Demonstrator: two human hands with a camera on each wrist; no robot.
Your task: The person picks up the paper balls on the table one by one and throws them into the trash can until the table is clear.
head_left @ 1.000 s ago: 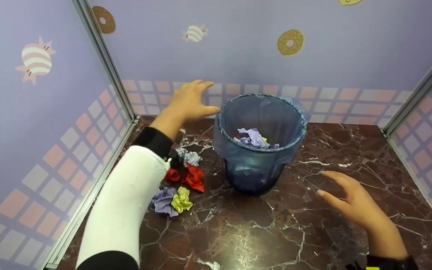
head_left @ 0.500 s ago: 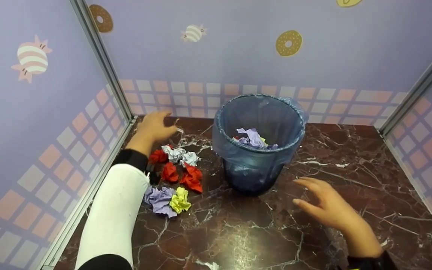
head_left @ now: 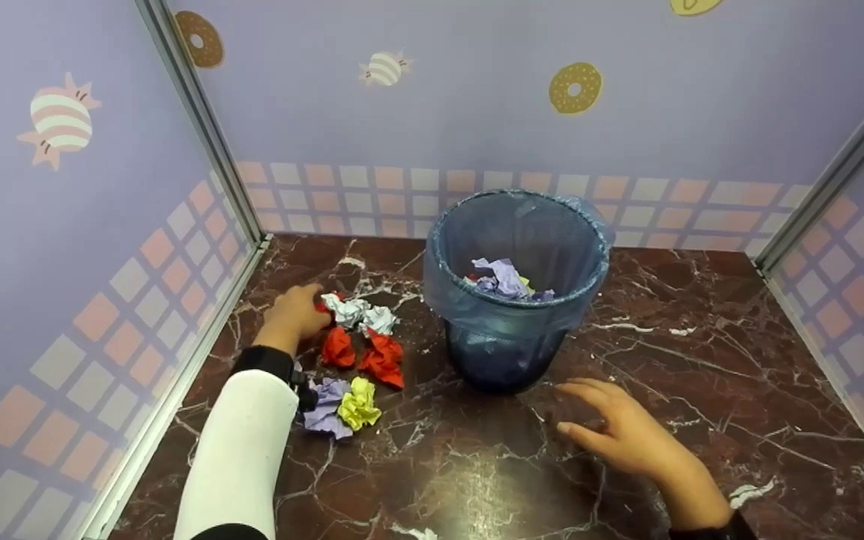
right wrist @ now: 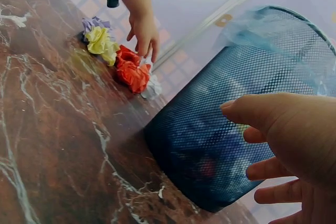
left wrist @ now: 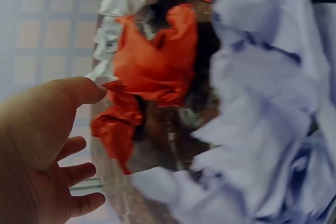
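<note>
My left hand (head_left: 295,315) reaches down beside a crumpled red paper ball (head_left: 326,304), mostly hidden behind the fingers. In the left wrist view the thumb (left wrist: 86,91) points at a red paper ball (left wrist: 118,127), the other fingers spread apart with nothing between them. Around it lie two white paper balls (head_left: 346,310), two more red paper balls (head_left: 383,360), a purple one (head_left: 327,411) and a yellow one (head_left: 359,405). My right hand (head_left: 623,431) hovers, relaxed and holding nothing, just right of the blue mesh wastebasket (head_left: 507,352).
A translucent bag (head_left: 593,210) lines the wastebasket, and crumpled purple paper (head_left: 505,279) shows inside. Patterned panels stand at the left, back and right of the dark marbled tabletop (head_left: 702,360); a metal corner post (head_left: 211,127) rises at back left.
My left hand has moved from beside the wastebasket rim down and left to the paper balls. My right hand has drifted left and slightly down toward the wastebasket.
</note>
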